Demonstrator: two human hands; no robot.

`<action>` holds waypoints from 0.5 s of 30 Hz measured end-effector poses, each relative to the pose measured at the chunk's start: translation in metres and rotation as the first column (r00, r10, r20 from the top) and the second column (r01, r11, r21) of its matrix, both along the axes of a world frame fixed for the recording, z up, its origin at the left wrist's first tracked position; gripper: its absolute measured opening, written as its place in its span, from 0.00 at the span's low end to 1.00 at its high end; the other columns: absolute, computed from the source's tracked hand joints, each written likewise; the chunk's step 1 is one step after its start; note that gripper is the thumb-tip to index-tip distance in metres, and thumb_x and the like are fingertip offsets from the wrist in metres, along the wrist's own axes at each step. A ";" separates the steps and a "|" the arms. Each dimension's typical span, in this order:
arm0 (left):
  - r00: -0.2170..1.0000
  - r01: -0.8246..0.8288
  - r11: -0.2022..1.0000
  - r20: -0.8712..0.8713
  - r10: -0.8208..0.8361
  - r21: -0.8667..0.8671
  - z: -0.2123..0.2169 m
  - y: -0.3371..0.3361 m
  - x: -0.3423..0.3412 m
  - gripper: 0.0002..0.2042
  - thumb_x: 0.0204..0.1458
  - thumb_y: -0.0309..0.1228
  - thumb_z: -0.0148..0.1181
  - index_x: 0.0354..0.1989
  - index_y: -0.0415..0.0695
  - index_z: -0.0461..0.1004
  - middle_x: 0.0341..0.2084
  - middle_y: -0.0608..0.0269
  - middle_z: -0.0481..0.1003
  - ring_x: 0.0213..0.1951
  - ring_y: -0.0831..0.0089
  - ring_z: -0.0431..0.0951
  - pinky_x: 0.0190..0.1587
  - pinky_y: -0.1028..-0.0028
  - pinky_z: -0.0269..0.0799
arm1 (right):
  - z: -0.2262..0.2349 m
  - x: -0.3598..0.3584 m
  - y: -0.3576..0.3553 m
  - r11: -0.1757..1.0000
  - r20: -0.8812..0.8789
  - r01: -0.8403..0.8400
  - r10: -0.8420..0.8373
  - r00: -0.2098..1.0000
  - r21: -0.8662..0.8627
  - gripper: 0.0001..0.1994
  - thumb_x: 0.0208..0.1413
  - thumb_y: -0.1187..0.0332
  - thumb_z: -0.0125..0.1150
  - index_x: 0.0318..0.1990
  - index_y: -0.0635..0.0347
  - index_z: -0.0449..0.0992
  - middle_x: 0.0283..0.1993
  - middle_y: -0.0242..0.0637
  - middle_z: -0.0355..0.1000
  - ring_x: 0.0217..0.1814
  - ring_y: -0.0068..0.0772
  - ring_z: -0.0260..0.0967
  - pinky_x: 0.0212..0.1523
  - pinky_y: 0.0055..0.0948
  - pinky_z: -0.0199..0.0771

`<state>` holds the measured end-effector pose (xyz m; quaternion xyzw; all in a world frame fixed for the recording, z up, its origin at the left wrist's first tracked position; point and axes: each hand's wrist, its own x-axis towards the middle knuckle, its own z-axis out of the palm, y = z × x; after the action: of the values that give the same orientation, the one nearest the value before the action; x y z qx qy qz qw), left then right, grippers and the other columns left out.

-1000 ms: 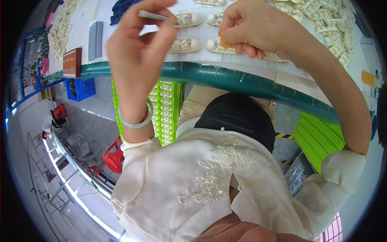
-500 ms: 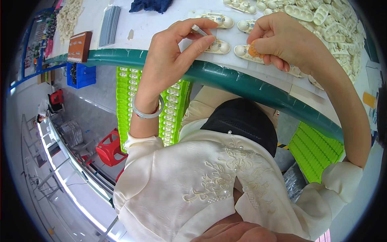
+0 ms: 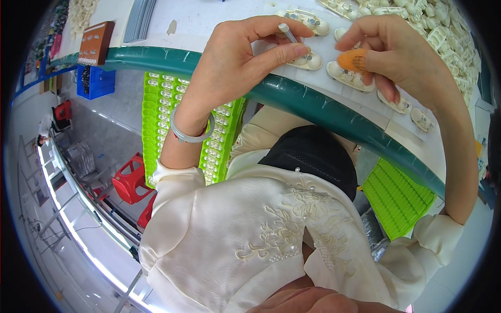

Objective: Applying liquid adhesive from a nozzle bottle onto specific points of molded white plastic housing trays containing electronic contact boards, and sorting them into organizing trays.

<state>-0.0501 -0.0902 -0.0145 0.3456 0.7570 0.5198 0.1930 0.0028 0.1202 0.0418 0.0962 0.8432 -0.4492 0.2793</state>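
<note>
Broadly, you sit at a white surface (image 3: pixel 203 23) with a rounded green edge (image 3: pixel 323 113) curving past your lap. Below it, on your left, a bright green tray (image 3: pixel 148 117) carries rows of small pale parts; another green tray (image 3: pixel 399 198) shows lower right. Heap of cream parts (image 3: pixel 443 36) at the surface's far right. Red stool (image 3: pixel 128 180) on the floor, left.

Your left hand (image 3: pixel 237 60): thumb and index pinching a slim grey rod, other fingers mostly hidden. Your right hand (image 3: pixel 399 57): upper finger and covered digit apart, lower fingers curled; cannot tell whether they grip anything.

Cream oval casings lie in rows beneath both hands. One casing (image 3: pixel 308 61) sits partly under your left thumb, another (image 3: pixel 347 77) under your right hand; contact unclear. Grey rod (image 3: pixel 287 33) leans, top end up, lower end hidden. Smallest: orange finger cover (image 3: pixel 353 60) on your right hand.
</note>
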 end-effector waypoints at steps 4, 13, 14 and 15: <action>0.985 -0.020 1.000 -0.169 0.021 0.008 -0.003 0.006 0.003 0.08 0.47 0.22 0.59 0.37 0.38 0.76 0.28 0.67 0.76 0.30 0.82 0.73 0.35 0.83 0.69 | -0.008 0.000 -0.011 0.991 -0.082 -0.030 0.019 0.996 -0.131 0.10 0.51 0.76 0.50 0.40 0.69 0.71 0.17 0.33 0.65 0.08 0.14 0.59 0.08 0.12 0.56; 0.948 -0.171 0.983 -0.261 0.182 0.063 -0.011 0.009 0.012 0.09 0.40 0.24 0.61 0.32 0.41 0.76 0.24 0.62 0.76 0.24 0.75 0.76 0.28 0.79 0.71 | 0.014 -0.025 -0.021 0.988 0.172 0.002 0.025 0.985 -0.155 0.10 0.54 0.73 0.53 0.37 0.74 0.72 0.19 0.33 0.67 0.14 0.19 0.63 0.14 0.17 0.62; 0.944 -0.170 0.981 -0.270 0.188 0.089 -0.012 0.009 0.012 0.09 0.39 0.23 0.61 0.33 0.41 0.76 0.25 0.62 0.76 0.24 0.75 0.76 0.28 0.79 0.71 | 0.011 -0.025 -0.022 0.982 0.173 -0.030 0.063 0.983 -0.185 0.09 0.54 0.73 0.53 0.36 0.73 0.73 0.19 0.32 0.67 0.14 0.19 0.63 0.14 0.17 0.62; 0.944 -0.168 0.982 -0.273 0.186 0.087 -0.013 0.009 0.012 0.09 0.39 0.23 0.61 0.33 0.41 0.76 0.25 0.62 0.76 0.24 0.75 0.76 0.28 0.79 0.71 | 0.007 -0.026 -0.022 0.982 0.170 -0.029 0.061 0.984 -0.187 0.09 0.54 0.73 0.53 0.36 0.73 0.73 0.19 0.32 0.67 0.14 0.19 0.63 0.14 0.17 0.62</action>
<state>-0.0384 -0.0809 -0.0272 0.3520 0.7881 0.5043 0.0257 -0.0228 0.0986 0.0487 0.0897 0.7722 -0.5086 0.3700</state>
